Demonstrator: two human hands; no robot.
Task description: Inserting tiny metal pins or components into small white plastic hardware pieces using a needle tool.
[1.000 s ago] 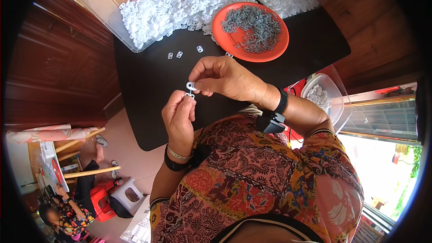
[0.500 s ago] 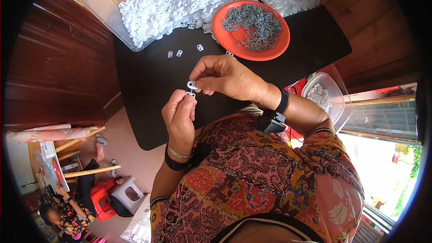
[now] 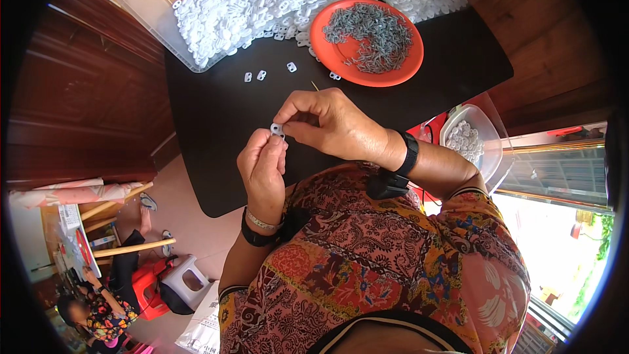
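Observation:
Over the near part of the black table, my left hand (image 3: pixel 261 170) pinches a small white plastic piece with holes (image 3: pixel 276 129) between thumb and fingertips. My right hand (image 3: pixel 335 124) meets it from the right, its thumb and index finger closed at the piece's edge. Fingers partly cover the piece, so whether it is one part or two together cannot be seen. A thin yellowish stick (image 3: pixel 314 85) pokes out just beyond my right knuckles. Beyond my hands, a few loose white pieces (image 3: pixel 261 75) lie on the table (image 3: pixel 216 137).
A clear plastic bin (image 3: pixel 147 19) spills white pieces at the far left. Right of it, an orange plate (image 3: pixel 367 78) carries many small grey metal pins (image 3: pixel 380 36). A clear tub (image 3: pixel 452 128) of white pieces stands at right. Another person (image 3: pixel 108 311) sits at lower left.
The white piece in my right fingers has come down against the one in my left; the gap with a small pin between them has gone. The thin stick now shows past my right hand.

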